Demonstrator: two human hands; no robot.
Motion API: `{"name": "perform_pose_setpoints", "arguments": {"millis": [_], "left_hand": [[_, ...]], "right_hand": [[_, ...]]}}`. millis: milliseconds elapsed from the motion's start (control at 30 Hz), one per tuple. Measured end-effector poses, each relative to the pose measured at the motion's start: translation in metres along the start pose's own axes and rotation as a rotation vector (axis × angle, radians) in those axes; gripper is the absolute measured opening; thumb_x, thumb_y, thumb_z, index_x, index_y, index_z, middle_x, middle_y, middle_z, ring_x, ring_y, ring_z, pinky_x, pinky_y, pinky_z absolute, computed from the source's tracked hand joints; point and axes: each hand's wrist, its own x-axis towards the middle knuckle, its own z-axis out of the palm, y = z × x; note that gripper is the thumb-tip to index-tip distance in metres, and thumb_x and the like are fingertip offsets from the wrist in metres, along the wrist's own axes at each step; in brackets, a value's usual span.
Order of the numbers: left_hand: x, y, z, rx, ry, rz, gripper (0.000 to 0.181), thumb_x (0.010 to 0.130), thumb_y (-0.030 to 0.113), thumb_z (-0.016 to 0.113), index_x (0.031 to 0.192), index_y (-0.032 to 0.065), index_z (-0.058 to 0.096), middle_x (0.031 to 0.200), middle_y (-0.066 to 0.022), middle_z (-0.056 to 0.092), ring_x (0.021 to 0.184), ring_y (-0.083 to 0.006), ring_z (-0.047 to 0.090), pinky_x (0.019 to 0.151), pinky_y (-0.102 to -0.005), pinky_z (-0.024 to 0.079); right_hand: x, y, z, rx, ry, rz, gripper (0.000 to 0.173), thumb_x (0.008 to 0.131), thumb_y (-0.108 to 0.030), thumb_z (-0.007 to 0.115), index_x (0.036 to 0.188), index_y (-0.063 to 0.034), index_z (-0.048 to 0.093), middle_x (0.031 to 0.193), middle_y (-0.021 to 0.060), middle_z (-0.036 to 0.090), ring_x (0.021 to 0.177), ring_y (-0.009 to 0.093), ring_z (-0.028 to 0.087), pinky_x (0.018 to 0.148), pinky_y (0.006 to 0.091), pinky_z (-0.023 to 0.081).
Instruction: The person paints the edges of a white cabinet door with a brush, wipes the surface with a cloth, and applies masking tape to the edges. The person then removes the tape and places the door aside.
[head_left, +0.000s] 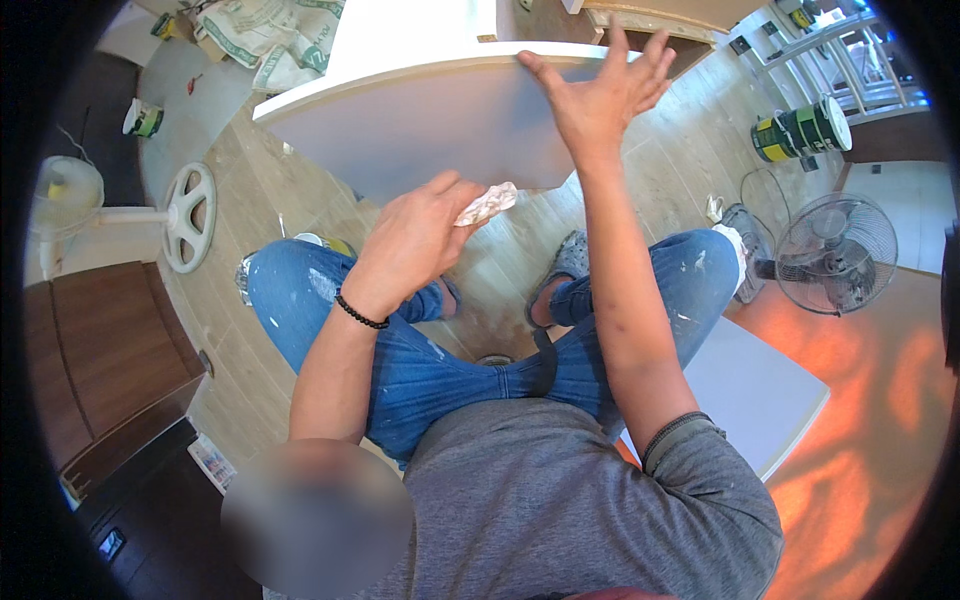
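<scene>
My left hand (416, 236), with a black bead bracelet on the wrist, grips a crumpled whitish piece of cloth or paper (491, 204). It is in front of the lower part of a white panel (405, 124), which stands tilted before me; whether hand and panel touch, I cannot tell. My right hand (604, 97) is at the panel's upper right edge with its fingers spread. Its thumb lies at the edge, and the fingers reach past it. The panel's smooth face is towards me and its white rim catches bright light.
Wooden furniture parts (652, 34) lie behind the panel. Woven sacks (277, 34) are at upper left. A green bucket (799, 131) and a black fan (836, 251) stand at right, near a white board (757, 397). A white pedestal fan (187, 217) lies at left. A pail (326, 241) is beyond my left knee.
</scene>
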Motion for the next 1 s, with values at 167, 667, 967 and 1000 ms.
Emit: {"name": "perform_pose_setpoints", "arguments": {"millis": [167, 667, 967, 1000], "left_hand": [[0.002, 0.005, 0.0, 0.002, -0.026, 0.003, 0.029, 0.087, 0.005, 0.065, 0.115, 0.0075, 0.068, 0.102, -0.0135, 0.063, 0.094, -0.0389, 0.065, 0.081, -0.049, 0.053], [0.008, 0.002, 0.002, 0.018, -0.048, 0.006, 0.03, 0.089, 0.011, 0.067, 0.118, 0.0074, 0.067, 0.104, -0.0138, 0.064, 0.095, -0.0389, 0.065, 0.081, -0.0481, 0.053], [0.001, -0.015, 0.008, 0.058, -0.027, 0.056, 0.026, 0.086, 0.008, 0.065, 0.112, 0.0062, 0.066, 0.104, -0.0155, 0.065, 0.098, -0.0394, 0.067, 0.084, -0.0495, 0.054], [0.0, -0.016, 0.009, 0.044, -0.002, 0.063, 0.026, 0.088, 0.011, 0.066, 0.113, 0.0068, 0.067, 0.103, -0.0147, 0.064, 0.097, -0.0389, 0.066, 0.083, -0.0493, 0.054]], "right_hand": [[0.005, 0.044, -0.011, 0.15, -0.013, 0.252, 0.115, 0.065, -0.071, 0.084, 0.15, -0.005, 0.045, 0.163, 0.031, 0.017, 0.153, 0.048, 0.011, 0.121, 0.0638, 0.011], [0.008, 0.042, -0.009, 0.544, -0.02, 0.243, 0.092, 0.082, -0.035, 0.087, 0.149, 0.0054, 0.039, 0.144, 0.0238, 0.054, 0.137, 0.035, 0.048, 0.116, 0.0428, 0.036], [0.001, 0.126, 0.018, 0.901, -0.017, 0.665, 0.041, 0.106, -0.033, 0.056, 0.134, -0.0026, 0.059, 0.129, 0.0128, 0.067, 0.114, 0.022, 0.065, 0.097, 0.0382, 0.052], [0.002, 0.118, 0.013, 0.995, 0.023, 0.766, 0.041, 0.107, -0.033, 0.055, 0.133, -0.0017, 0.059, 0.129, 0.0134, 0.067, 0.113, 0.022, 0.066, 0.097, 0.0383, 0.053]]}}
